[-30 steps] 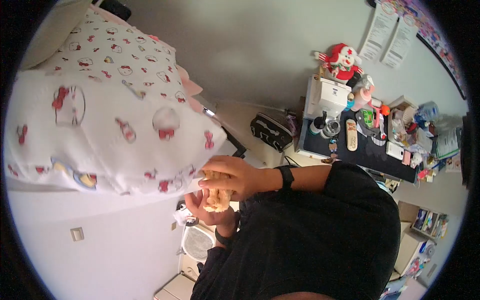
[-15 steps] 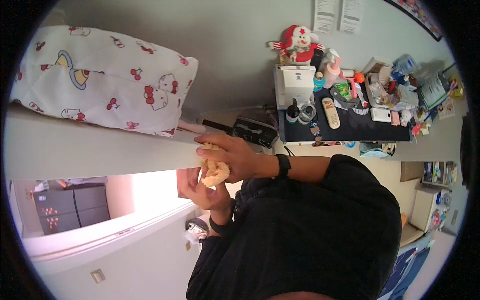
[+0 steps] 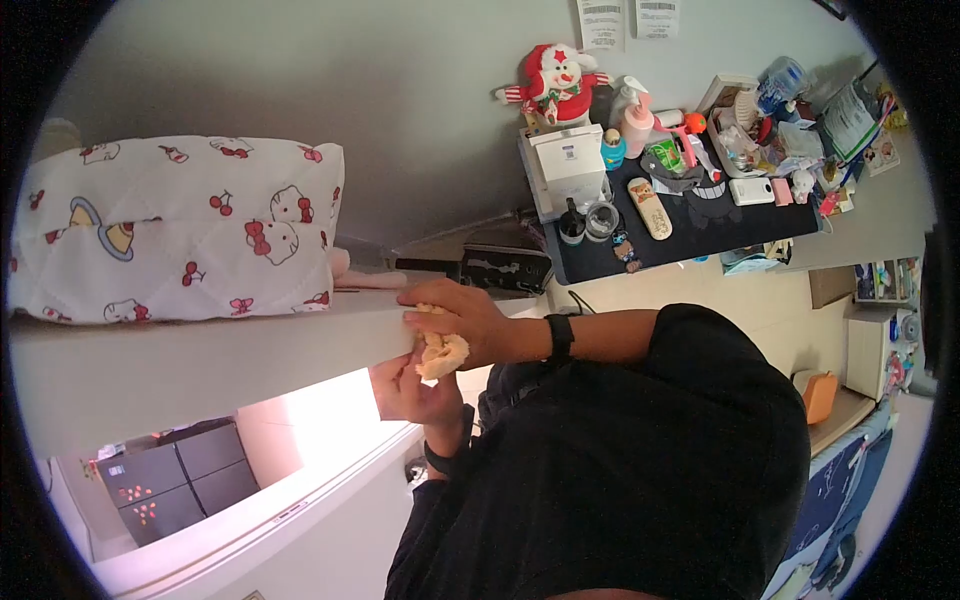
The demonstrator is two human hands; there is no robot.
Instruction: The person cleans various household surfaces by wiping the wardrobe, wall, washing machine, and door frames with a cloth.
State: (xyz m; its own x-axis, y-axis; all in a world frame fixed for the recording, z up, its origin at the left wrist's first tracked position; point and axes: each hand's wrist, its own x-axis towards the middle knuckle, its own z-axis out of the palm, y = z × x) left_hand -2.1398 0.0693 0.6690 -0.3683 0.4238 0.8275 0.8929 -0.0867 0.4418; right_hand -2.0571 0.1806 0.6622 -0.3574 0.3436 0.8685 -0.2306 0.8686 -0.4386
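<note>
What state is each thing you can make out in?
Tan item: held
Right hand: closed around tan item
Left hand: fingers bent, grip unclear
Snowman figure: upright
Pink pump bottle: upright
Bear-print case: lying flat
Dark panelled doors: shut

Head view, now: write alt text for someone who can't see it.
A person's right hand holds a rumpled tan item, with the left hand against it, in front of a black shirt. At picture left is quilted cloth printed with cherries and bows; at upper right, a cluttered desk with a snowman toy.
</note>
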